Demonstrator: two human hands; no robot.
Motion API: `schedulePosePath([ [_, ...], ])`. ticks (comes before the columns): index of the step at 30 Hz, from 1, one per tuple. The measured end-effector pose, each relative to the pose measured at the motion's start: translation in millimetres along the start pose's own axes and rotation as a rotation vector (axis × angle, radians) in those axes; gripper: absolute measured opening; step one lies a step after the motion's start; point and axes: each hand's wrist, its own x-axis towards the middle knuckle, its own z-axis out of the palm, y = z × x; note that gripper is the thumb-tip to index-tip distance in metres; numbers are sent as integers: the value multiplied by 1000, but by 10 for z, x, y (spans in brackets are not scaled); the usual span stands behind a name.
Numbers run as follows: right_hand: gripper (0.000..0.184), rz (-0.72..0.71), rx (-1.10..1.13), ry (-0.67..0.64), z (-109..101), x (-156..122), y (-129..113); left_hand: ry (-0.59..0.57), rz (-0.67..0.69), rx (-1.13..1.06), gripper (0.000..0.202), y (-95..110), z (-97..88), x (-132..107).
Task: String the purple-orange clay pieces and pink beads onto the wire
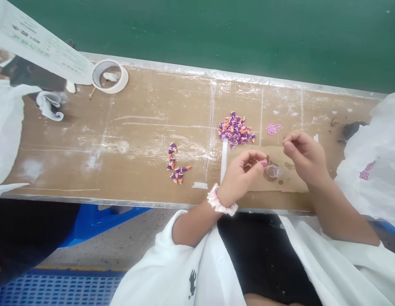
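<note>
My left hand (pixel 243 176), with a white-and-pink scrunchie (pixel 221 201) round its wrist, is closed in a pinch. A reddish-pink spot shows at its fingertips; I cannot tell whether it is a held piece. Beside those fingertips stands a small clear container (pixel 274 171) on a brown sheet (pixel 293 185) with dark wet-looking spots. To the right, my right hand (pixel 305 157) is also pinched, and anything in it is too small to make out. Beyond the hands lie a heap of small purple-and-orange figures (pixel 236 129) and a little pile of pink pieces (pixel 274 129).
Several more figures (pixel 175 163) lie left of my hands. A roll of white tape (pixel 120 80) sits at the far left beside a printed sheet (pixel 50 46). White plastic bags (pixel 372 153) bound the table's right end. A blue stool (pixel 98 223) stands below the near edge.
</note>
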Motion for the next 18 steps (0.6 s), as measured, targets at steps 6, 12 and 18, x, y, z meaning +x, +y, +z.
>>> schedulePosePath([
  [6, 7, -85, 323, -121, 23, -379, -347, -108, -14, -95, 19, -23, 145, -51],
  [12, 14, -191, 253, -77, 31, -438, -314, -115, 64, -12, 14, -36, 131, -79],
  [18, 25, -192, 269, 10, 51, -485, -405, -122, 205, 178, 11, 10, 98, -82],
])
